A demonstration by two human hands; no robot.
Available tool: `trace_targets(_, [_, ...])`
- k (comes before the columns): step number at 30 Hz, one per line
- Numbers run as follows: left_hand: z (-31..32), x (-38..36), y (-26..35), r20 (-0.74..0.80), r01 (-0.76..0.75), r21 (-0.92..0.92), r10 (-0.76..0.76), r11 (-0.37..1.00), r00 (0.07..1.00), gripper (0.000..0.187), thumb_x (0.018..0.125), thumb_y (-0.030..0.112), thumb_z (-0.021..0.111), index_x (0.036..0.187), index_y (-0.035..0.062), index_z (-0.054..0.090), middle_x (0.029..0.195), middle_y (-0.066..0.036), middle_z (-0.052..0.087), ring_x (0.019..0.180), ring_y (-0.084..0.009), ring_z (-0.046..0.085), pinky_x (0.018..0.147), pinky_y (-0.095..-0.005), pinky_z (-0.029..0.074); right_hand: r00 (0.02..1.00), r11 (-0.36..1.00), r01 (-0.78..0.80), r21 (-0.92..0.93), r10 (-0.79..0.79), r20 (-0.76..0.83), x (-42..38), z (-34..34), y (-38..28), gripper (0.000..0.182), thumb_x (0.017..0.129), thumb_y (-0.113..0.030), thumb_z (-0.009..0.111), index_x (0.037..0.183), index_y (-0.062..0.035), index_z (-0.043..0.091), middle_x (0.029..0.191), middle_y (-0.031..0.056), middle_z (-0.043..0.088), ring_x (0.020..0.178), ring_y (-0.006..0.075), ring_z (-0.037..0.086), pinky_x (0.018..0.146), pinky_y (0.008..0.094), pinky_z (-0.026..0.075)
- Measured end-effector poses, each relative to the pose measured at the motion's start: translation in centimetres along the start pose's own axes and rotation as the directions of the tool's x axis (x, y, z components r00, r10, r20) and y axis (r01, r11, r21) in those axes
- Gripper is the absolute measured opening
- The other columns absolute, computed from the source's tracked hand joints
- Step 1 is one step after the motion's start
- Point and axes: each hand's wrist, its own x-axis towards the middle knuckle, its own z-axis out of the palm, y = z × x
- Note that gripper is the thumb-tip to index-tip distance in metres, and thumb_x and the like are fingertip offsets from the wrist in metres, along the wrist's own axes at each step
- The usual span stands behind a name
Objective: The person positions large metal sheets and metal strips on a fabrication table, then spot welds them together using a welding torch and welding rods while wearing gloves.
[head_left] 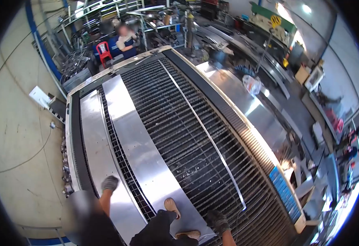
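Note:
My left hand (pixel 110 183), in a dark grey work glove, is over the narrow silver metal sheet (pixel 99 143) on the left side of the slatted bed. Its fingers look curled in, with nothing showing in them. Low on the right, my right hand (pixel 218 222) wears a dark glove. Its fingers are loosely apart and point forward above the dark slats (pixel 192 164), near the edge of the wider metal sheet (pixel 138 143). My tan shoes (pixel 172 208) stand on this wider sheet. A long thin metal strip (pixel 204 129) lies across the slats, its near end beyond my right hand.
A person (pixel 127 43) is beyond the bed's far end, beside a red chair (pixel 103 51). A blurred grey shape (pixel 81 207) is next to my left arm. Outside the right rim are more sheets (pixel 245 102) and a plastic bag (pixel 251 85). A wall (pixel 19 123) runs along the left.

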Motion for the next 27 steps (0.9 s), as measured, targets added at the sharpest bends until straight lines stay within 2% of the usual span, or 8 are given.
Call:
trace_targets(2, [-7.8,-3.6,-5.0,-0.150,0.264,-0.357,-0.334,0.896,0.931,0.048,0.089,0.045,0.050,0.103,0.0045,0.073,0.111,-0.024,0.068,0.107,-0.0415,0.065,0.091,-0.0499,0.051,0.809,0.767,0.587,-0.260,-0.548,0.212,8.6,-3.3,4.7,0.035,0.096,-0.029,0.063,0.124,-0.0086,0.063,0.115,0.0105,0.069,0.092,0.0236,0.071,0.072,0.0379,0.061])
trace_targets(6, [-4.2,-5.2,-16.3,-0.237,0.424,-0.555,-0.625,0.716,0.744,0.050,0.090,0.046,0.050,0.098,0.0018,0.072,0.095,-0.027,0.070,0.096,-0.0445,0.067,0.084,-0.0543,0.050,0.929,0.810,0.303,-0.502,-0.368,-0.033,7.6,-0.2,-4.6,0.028,0.093,-0.026,0.061,0.117,-0.0123,0.065,0.110,0.0079,0.072,0.101,0.0287,0.069,0.088,0.0425,0.056])
trace_targets(10, [7.5,-8.7,-20.6,-0.106,0.183,-0.148,-0.199,0.972,0.974,0.027,0.091,0.024,0.048,0.088,0.0113,0.072,0.079,-0.014,0.071,0.076,-0.0267,0.071,0.064,-0.0400,0.055,0.952,-0.145,0.288,-0.947,-0.066,0.299,13.3,0.7,-5.2,0.041,0.084,-0.032,0.065,0.122,-0.0178,0.066,0.114,0.0128,0.071,0.105,0.0341,0.067,0.093,0.0459,0.052])
trace_targets(12, [10.3,-10.7,-18.0,0.678,0.705,-0.709,-0.246,0.030,0.692,0.022,0.092,0.027,0.051,0.094,0.0141,0.069,0.070,-0.011,0.065,0.060,-0.0245,0.062,0.053,-0.0368,0.049,0.898,-0.135,0.417,-0.899,-0.090,0.430,17.2,0.8,-5.3,0.038,0.084,-0.031,0.064,0.120,-0.0190,0.068,0.112,0.0138,0.072,0.102,0.0339,0.069,0.090,0.0446,0.054])
trace_targets(14, [12.9,-12.2,-14.0,0.903,0.872,-0.430,-0.088,-0.234,0.421,0.023,0.095,0.033,0.051,0.099,0.0173,0.068,0.074,-0.011,0.066,0.063,-0.0248,0.063,0.054,-0.0405,0.049,0.894,-0.104,0.437,-0.893,-0.061,0.444,19.7,2.8,-8.8,0.037,0.084,-0.032,0.065,0.119,-0.0188,0.068,0.111,0.0148,0.071,0.101,0.0345,0.069,0.089,0.0447,0.055])
trace_targets(20, [1.8,3.0,-0.7,0.541,0.463,-0.479,-0.164,0.745,0.825,0.023,0.094,0.031,0.051,0.096,0.0156,0.068,0.080,-0.013,0.069,0.072,-0.0288,0.067,0.062,-0.0449,0.052,0.938,-0.309,0.345,-0.887,0.139,0.316,38.1,10.3,-25.5,0.058,0.081,-0.044,0.071,0.132,-0.0175,0.061,0.129,0.0138,0.065,0.120,0.0316,0.062,0.098,0.0443,0.051])
trace_targets(26, [-13.5,31.2,0.8,0.160,0.026,-0.359,0.034,0.933,0.987,0.025,0.092,0.029,0.052,0.087,0.0118,0.069,0.083,-0.016,0.071,0.077,-0.0369,0.069,0.067,-0.0493,0.055,0.927,-0.445,0.324,-0.835,-0.027,0.374,54.1,22.4,-58.4,0.051,0.081,-0.039,0.075,0.124,-0.0128,0.066,0.132,0.0167,0.063,0.115,0.0321,0.064,0.097,0.0446,0.051])
trace_targets(27, [-13.3,37.1,-1.0,0.030,-0.059,-0.382,0.076,0.922,0.997,0.024,0.092,0.029,0.054,0.087,0.0101,0.068,0.082,-0.016,0.071,0.078,-0.0365,0.069,0.067,-0.0482,0.054,0.943,-0.121,0.281,-0.952,-0.147,0.297,57.1,24.1,-63.1,0.046,0.084,-0.037,0.073,0.121,-0.0101,0.067,0.118,0.0149,0.066,0.104,0.0299,0.066,0.088,0.0425,0.052])
